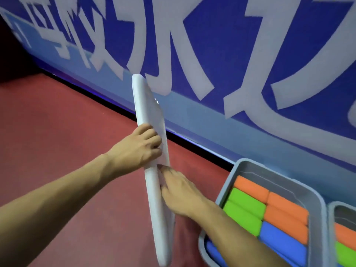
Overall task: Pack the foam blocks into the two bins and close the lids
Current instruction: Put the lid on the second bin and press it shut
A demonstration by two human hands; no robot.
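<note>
Both hands grip one grey lid (152,151) edge-on: left hand (134,149) curled over it, right hand (181,193) pinching; white wall lettering (192,60) unreadable.

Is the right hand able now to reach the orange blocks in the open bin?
Probably not at once: the right hand grips the lid together with the left hand. The orange blocks lie uncovered nearby.

A red carpeted floor (57,132) meets a blue wall (221,54) bearing large pale characters.

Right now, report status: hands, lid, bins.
Left hand and right hand grip lid, held on edge. Near bin open, blocks packed. Path clear.
</note>
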